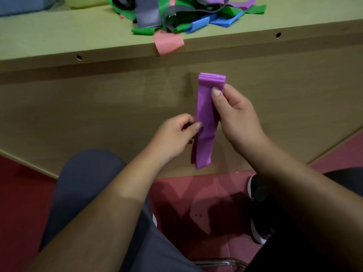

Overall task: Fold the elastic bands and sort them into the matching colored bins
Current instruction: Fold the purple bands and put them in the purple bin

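A folded purple elastic band [206, 114] hangs upright in front of the table's wooden front panel, its folded end on top. My right hand [233, 116] grips it near the top, thumb pressed on the front. My left hand [176, 134] pinches its left edge about halfway down. The band's loose ends dangle below both hands. On the tabletop lies a tangled pile of bands [184, 14] in green, grey, blue, purple and pink. One pink band [168, 43] droops over the table edge.
A blue bin [21, 4] and a yellowish bin [86, 1] show at the table's far left, cut off by the frame. My knees, a black shoe [259, 209] and a metal chair frame [222, 263] sit above the red floor.
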`<state>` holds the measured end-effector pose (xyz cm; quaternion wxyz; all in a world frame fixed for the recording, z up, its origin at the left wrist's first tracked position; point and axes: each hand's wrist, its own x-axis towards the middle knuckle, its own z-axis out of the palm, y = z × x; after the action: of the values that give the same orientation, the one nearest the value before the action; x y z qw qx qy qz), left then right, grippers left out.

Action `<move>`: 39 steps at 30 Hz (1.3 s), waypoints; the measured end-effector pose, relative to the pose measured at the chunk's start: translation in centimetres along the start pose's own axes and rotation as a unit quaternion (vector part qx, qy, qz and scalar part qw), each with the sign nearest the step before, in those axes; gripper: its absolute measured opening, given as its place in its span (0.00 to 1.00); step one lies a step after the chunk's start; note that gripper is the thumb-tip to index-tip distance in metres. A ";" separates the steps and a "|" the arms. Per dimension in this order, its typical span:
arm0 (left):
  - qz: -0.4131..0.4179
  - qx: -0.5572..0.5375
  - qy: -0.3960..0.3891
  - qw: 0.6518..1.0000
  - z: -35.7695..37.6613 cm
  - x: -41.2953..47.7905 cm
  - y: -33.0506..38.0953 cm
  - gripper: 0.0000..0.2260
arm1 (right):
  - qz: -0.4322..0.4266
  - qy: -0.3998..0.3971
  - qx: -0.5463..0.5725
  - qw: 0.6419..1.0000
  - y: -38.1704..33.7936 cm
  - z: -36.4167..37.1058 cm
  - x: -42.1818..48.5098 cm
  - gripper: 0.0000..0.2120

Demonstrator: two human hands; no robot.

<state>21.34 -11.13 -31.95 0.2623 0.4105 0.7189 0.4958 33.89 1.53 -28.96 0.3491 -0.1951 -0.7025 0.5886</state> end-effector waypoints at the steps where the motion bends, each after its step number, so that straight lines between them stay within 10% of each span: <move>1: 0.000 0.000 -0.005 1.000 0.2 0.0 0.0 0.06 | 0.004 0.003 0.004 1.000 0.0 0.0 -0.1 0.12; 39: -0.034 -0.114 -0.058 0.991 2.5 -1.6 1.1 0.11 | -0.023 0.102 0.133 0.986 -6.1 -1.7 2.4 0.11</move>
<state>24.52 -11.10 -31.88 0.3655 0.3810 0.6550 0.5406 34.29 2.88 -22.34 0.4554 -0.1901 -0.5826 0.6458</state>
